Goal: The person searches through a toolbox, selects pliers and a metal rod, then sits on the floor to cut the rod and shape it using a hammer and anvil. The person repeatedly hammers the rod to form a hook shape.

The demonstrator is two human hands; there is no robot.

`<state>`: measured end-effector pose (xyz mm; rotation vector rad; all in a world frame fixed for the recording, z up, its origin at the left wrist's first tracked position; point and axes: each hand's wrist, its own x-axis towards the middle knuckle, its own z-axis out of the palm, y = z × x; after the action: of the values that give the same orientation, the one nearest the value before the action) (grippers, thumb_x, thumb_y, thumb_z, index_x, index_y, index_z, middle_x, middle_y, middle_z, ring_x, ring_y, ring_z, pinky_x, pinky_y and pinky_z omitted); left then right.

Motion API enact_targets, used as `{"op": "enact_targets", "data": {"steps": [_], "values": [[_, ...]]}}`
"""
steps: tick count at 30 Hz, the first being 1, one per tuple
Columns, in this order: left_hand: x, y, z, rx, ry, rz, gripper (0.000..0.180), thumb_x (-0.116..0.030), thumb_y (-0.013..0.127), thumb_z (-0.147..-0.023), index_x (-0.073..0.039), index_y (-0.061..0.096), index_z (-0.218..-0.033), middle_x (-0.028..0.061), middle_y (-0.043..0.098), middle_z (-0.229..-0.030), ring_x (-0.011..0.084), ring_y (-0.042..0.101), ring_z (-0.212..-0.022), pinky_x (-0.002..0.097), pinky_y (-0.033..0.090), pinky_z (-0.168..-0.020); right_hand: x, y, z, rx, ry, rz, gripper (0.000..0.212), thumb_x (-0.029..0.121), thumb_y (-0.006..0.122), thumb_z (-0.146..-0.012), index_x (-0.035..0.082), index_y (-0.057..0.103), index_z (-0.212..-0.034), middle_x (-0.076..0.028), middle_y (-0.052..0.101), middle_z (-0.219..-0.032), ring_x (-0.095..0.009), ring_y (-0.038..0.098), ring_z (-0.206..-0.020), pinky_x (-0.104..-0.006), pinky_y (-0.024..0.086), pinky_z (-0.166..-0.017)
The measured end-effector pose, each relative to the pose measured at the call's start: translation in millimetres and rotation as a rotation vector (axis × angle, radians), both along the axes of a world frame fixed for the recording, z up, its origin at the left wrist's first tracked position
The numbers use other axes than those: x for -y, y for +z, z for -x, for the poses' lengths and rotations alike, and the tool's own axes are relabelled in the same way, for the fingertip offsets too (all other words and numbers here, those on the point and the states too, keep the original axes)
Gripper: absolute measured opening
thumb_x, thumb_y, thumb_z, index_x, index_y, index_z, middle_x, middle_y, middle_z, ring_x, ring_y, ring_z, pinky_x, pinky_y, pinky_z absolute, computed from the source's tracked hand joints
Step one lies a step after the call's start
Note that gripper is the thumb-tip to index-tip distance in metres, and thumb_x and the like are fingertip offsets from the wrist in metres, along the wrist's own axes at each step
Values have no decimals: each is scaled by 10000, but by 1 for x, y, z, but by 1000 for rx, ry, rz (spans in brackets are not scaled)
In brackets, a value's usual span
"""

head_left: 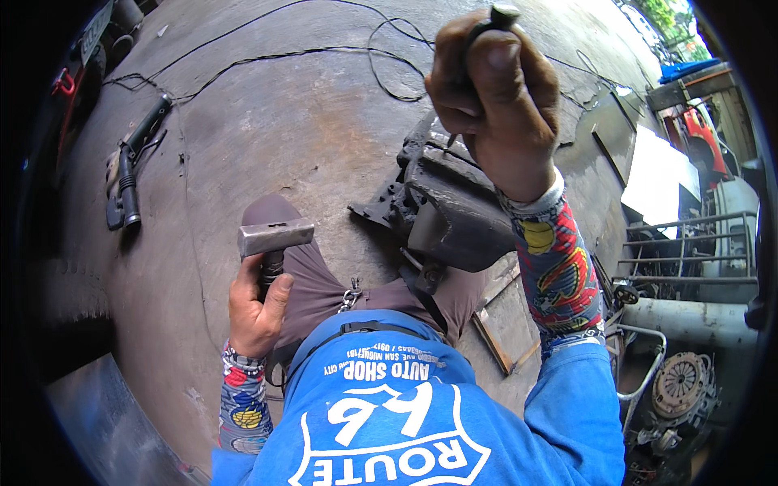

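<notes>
My left hand (pixel 258 312) is closed around the dark handle of a hammer (pixel 279 236), its blocky steel head up in front of my thigh. My right hand (pixel 498 105) is raised at the upper right, fingers wrapped round a steel rod like a chisel or punch (pixel 504 14). The rod's round end sticks out above the fist; a thin dark point shows below it. Under my right forearm, by my legs, lies a bulky black metal part (pixel 446 202) with an angular body and a rough flange. Neither tool touches it.
On the concrete floor at left lies a black power tool, seemingly a grinder (pixel 126 174). A black cable (pixel 300 53) loops across the far floor. A metal rack (pixel 689 247), a white cylinder (pixel 681 316) and a round clutch cover (pixel 681 385) crowd the right side.
</notes>
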<state>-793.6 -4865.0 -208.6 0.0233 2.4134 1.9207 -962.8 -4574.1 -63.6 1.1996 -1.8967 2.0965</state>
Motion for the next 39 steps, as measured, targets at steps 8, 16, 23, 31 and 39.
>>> {"op": "enact_targets", "data": {"steps": [8, 16, 23, 31, 39], "values": [[5, -12, 1, -61, -46, 16, 508, -196, 619, -1020, -24, 399, -1444, -7, 510, -749, 46, 454, -530, 212, 389, -442, 6, -3, 0, 113, 31, 112, 310, 333, 521, -1070, 27, 554, -1033, 15, 501, -772, -53, 406, -627, -230, 327, -553], [4, -10, 0, -39, -38, -14, 517, -193, 619, -1021, -32, 393, -1457, -5, 509, -754, 47, 451, -529, 211, 389, -439, 12, -12, 10, -80, -34, 46, 397, 433, 538, -1049, 61, 606, -927, 39, 512, -732, -40, 429, -619, -207, 356, -540], [5, -10, 0, -39, -48, -26, 513, -184, 608, -1026, -30, 387, -1463, -5, 500, -742, 46, 445, -527, 211, 387, -434, 11, -12, 8, -85, -62, 45, 413, 443, 536, -1049, 59, 608, -916, 36, 518, -728, -44, 443, -618, -215, 369, -537], [3, -8, 1, -45, -48, -12, 510, -195, 606, -1027, -27, 390, -1457, -7, 490, -734, 47, 439, -526, 212, 387, -433, 7, -11, 6, -60, -84, 47, 407, 434, 534, -1053, 59, 604, -910, 33, 523, -726, -45, 448, -625, -215, 374, -547], [2, -9, 4, -95, -68, 50, 501, -199, 608, -1027, -25, 401, -1449, -6, 492, -740, 49, 444, -528, 213, 390, -436, 9, -11, 8, -106, -71, 69, 407, 432, 529, -1055, 59, 605, -912, 30, 523, -723, -47, 446, -615, -219, 375, -537]]}}
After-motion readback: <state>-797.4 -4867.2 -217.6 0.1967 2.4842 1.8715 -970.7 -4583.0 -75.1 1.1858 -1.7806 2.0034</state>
